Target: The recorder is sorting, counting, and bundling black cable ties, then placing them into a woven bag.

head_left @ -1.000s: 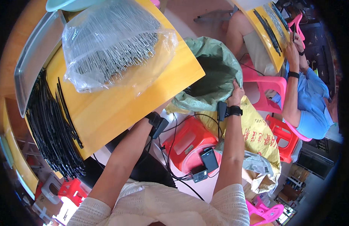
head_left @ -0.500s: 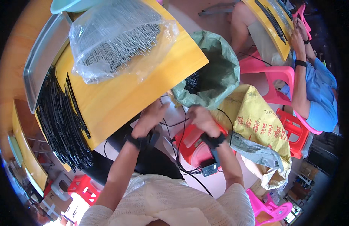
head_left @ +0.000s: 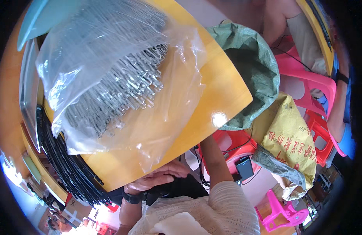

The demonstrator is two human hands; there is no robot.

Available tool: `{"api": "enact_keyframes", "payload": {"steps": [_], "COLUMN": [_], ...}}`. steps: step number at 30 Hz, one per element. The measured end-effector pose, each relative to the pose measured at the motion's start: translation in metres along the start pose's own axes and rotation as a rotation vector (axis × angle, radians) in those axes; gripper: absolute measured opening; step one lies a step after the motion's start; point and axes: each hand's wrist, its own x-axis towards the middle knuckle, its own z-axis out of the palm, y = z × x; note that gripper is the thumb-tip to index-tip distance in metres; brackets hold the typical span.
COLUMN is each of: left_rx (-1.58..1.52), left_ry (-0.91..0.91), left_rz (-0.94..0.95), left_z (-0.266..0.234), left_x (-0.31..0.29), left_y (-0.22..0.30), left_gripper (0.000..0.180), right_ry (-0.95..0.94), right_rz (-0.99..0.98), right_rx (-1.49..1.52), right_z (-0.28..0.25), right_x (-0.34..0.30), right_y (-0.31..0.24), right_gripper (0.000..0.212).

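My left hand (head_left: pixel 161 176) is just below the near edge of the yellow table (head_left: pixel 216 78), its fingers stretched out and nothing visible in them. My right forearm (head_left: pixel 214 160) reaches up under the table's right corner, and that hand is hidden beneath it. On the table lies a clear plastic bag (head_left: pixel 87 70) with many thin metal rods (head_left: pixel 138 78), their bent ends toward me. A bundle of long black strips (head_left: pixel 67 164) hangs over the left edge. Beyond the right corner stands a green woven sack (head_left: pixel 261 74), its mouth partly covered by the table.
A metal tray (head_left: pixel 29 94) and a pale green basin (head_left: pixel 48 19) sit at the far left. On the right are a red stool (head_left: pixel 235 143), a black box with cables (head_left: pixel 244 168), a yellow sack (head_left: pixel 286 137) and pink chairs (head_left: pixel 302 78). A co-worker's arm (head_left: pixel 339 98) shows at the right edge.
My view has come closer to the table. My right hand has gone from beside the green sack to under the table. The left hand has come nearer to me and its fingers are extended.
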Motion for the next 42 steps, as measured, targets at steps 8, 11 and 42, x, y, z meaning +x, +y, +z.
{"api": "enact_keyframes", "payload": {"steps": [8,11,42], "left_rx": [-0.146,-0.125,0.656], "left_ry": [-0.275,-0.304,1.001], "left_rz": [-0.053,-0.017,0.143], "left_z": [-0.011,-0.011,0.026], "left_x": [0.007,0.013,0.172], "left_y": [0.003,0.000,-0.014], "left_gripper": [0.033,0.034,0.073], "right_ry": [0.000,0.004,-0.372], "right_rz": [-0.183,-0.270,0.043], "right_rx": [-0.060,-0.081,-0.910], "right_z": [0.004,0.019,-0.290], "right_x": [-0.055,-0.020,0.185], "right_y": [-0.027,-0.024,-0.103], "right_gripper": [0.018,0.018,0.018]}}
